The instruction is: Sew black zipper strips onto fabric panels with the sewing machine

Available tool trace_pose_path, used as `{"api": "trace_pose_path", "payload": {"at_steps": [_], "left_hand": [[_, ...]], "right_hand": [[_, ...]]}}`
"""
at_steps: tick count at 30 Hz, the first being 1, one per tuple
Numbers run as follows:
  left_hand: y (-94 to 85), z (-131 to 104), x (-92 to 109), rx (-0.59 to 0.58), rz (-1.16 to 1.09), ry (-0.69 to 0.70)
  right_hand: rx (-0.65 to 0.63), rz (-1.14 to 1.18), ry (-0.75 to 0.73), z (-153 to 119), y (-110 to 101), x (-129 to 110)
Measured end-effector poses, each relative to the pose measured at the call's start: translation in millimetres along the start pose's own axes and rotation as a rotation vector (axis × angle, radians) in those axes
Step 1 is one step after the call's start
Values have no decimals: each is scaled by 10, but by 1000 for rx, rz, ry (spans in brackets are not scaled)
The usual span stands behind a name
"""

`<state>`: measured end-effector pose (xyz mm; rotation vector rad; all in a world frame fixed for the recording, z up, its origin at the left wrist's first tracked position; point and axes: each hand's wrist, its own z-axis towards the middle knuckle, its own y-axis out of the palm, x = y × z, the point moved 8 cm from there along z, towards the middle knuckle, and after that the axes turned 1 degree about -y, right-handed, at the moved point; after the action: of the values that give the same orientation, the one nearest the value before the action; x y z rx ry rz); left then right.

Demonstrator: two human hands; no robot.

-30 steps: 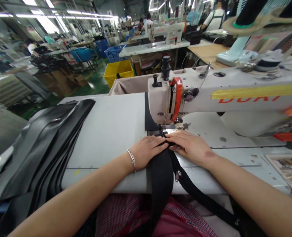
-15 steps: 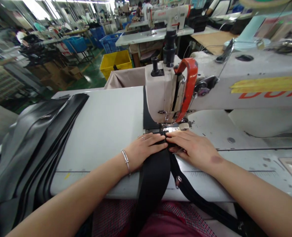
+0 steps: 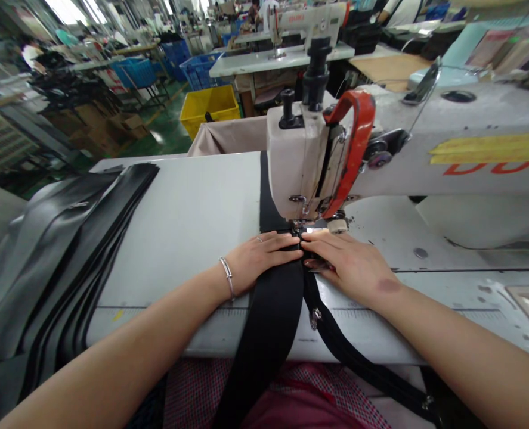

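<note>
Fingertips almost meeting before the needle area of a white sewing machine with a red lever [image 3: 286,161]. The left hand [image 3: 253,262] lies flat, fingers extended, on a wide, smooth black strip [image 3: 271,316] that runs beneath it and over the white table's [image 3: 192,208] front edge. The right hand [image 3: 358,262], fingers stretched forward, rests beside a narrow black zipper tape with metal sliders [image 3: 340,339]; whether its thumb pinches anything cannot be told. Red lettering [image 3: 474,169] on the machine arm (apparently beginning "DU") is partly covered by a yellow tape strip [image 3: 492,147] and cut by the frame. A printed ruler scale [image 3: 362,313] crosses the table, its numerals illegible. Left: stacked glossy black strips [image 3: 107,220].
</note>
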<state>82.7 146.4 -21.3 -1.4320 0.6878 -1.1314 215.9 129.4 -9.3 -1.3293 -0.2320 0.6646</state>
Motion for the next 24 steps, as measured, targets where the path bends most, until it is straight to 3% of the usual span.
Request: {"api": "trace_pose_path", "payload": {"at_steps": [19, 24], "left_hand": [[7, 39, -143, 80, -84, -44], [-129, 52, -214, 136, -247, -35]], "right_hand": [[-3, -74, 31, -4, 64, -16], [13, 5, 62, 27, -25, 75]]}}
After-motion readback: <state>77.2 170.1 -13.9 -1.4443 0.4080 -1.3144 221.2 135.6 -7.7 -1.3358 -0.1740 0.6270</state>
